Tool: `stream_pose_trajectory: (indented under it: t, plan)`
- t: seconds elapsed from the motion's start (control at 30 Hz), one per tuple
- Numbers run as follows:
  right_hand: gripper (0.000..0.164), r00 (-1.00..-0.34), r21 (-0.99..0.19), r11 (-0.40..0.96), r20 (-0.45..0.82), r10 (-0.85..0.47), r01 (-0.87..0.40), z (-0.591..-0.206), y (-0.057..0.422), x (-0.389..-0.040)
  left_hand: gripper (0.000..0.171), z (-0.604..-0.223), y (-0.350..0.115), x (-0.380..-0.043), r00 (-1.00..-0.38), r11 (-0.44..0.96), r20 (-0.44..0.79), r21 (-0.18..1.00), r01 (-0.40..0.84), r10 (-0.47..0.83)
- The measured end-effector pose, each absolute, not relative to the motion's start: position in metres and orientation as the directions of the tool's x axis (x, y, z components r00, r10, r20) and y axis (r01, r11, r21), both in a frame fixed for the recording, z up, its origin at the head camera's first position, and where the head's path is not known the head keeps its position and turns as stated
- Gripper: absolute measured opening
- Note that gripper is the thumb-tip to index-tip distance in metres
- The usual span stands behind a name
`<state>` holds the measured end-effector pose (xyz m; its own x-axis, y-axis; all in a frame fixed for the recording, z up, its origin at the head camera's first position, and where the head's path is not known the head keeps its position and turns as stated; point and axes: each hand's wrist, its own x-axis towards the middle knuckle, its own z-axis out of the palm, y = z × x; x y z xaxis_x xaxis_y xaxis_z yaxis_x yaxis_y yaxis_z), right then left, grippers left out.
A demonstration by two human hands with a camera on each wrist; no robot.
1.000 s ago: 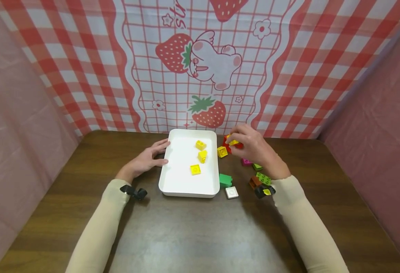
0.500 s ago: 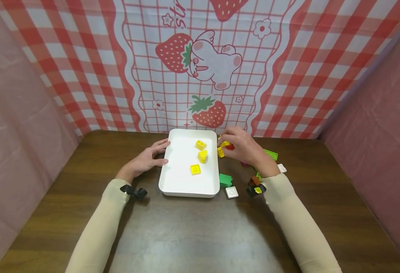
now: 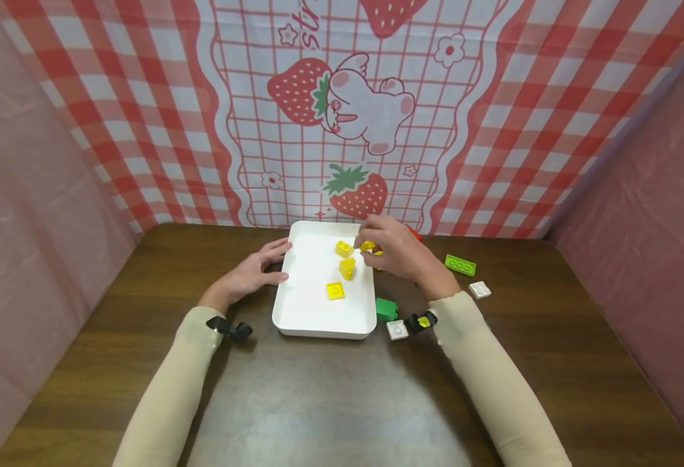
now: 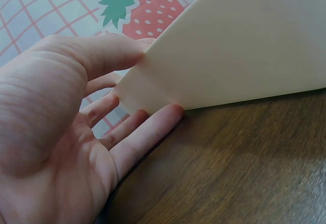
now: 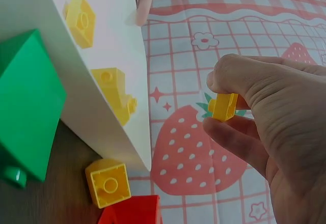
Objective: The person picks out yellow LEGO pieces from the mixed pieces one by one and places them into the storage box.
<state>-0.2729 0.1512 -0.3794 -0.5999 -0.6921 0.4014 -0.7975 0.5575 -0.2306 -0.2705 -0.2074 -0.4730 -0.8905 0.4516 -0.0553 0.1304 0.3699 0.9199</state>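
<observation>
In the head view a white tray [image 3: 301,314] holds several yellow toy building bricks, one a flat square piece [image 3: 335,291]. My left hand [image 3: 250,269] touches the tray's left side. The left wrist view shows straight fingertips against its outer wall and the thumb [image 4: 114,53] at the rim. Above the tray's back right edge, my right hand [image 3: 399,250] pinches a small yellow brick [image 5: 224,107] between thumb and fingers. Another yellow brick [image 5: 108,183] lies on the table just outside the tray wall, close to a red brick [image 5: 135,211].
Right of the tray are a green brick [image 3: 386,310] and a white square piece [image 3: 397,331]. Farther right lie a lime brick [image 3: 461,264] and a white tile [image 3: 479,289]. A patterned cloth [image 3: 248,130] hangs behind the wooden table [image 3: 295,402].
My right hand has moved left with the yellow brick, from over the loose bricks to the tray's back right edge. The left hand has stayed at the tray's side.
</observation>
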Motion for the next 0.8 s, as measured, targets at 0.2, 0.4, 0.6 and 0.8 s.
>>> stream_pose_trajectory:
  t: [0.2,0.4,0.6,0.8]
  plan:
    - [0.015,-0.614,-0.24,0.568,0.384,-0.689,-0.787,-0.38,0.145,-0.275,0.085,-0.474,-0.208,-0.271,-0.89,0.373,-0.054,0.918,0.134,0.452]
    - [0.015,-0.63,-0.233,0.587,0.362,-0.687,-0.775,-0.377,0.138,-0.275,0.084,-0.473,-0.207,-0.27,-0.891,0.365,-0.055,0.922,0.128,0.451]
    - [0.015,-0.62,-0.241,0.572,0.362,-0.696,-0.784,-0.373,0.129,-0.273,0.083,-0.472,-0.207,-0.27,-0.89,0.368,-0.054,0.921,0.131,0.453]
    - [0.014,-0.595,-0.235,0.549,0.383,-0.707,-0.802,-0.369,0.119,-0.272,0.083,-0.472,-0.208,-0.269,-0.891,0.384,-0.055,0.913,0.138,0.452]
